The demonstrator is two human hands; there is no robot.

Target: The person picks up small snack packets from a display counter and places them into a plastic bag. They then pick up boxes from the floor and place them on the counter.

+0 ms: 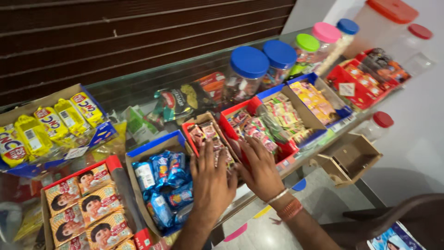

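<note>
Head view: the left hand (210,178) lies flat, fingers spread, gripping nothing, on the narrow red carton of small sweets (208,135), whose long axis runs away from the person. The right hand (261,169), equally open, presses the neighbouring red box (259,127); blue wrapped packs (162,183) sit left.

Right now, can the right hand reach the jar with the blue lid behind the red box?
Probably yes. The right hand rests at the near edge of the red box, and the blue-lidded jar stands just beyond it. Only low sweet packets lie between, so nothing tall blocks the way.
</note>
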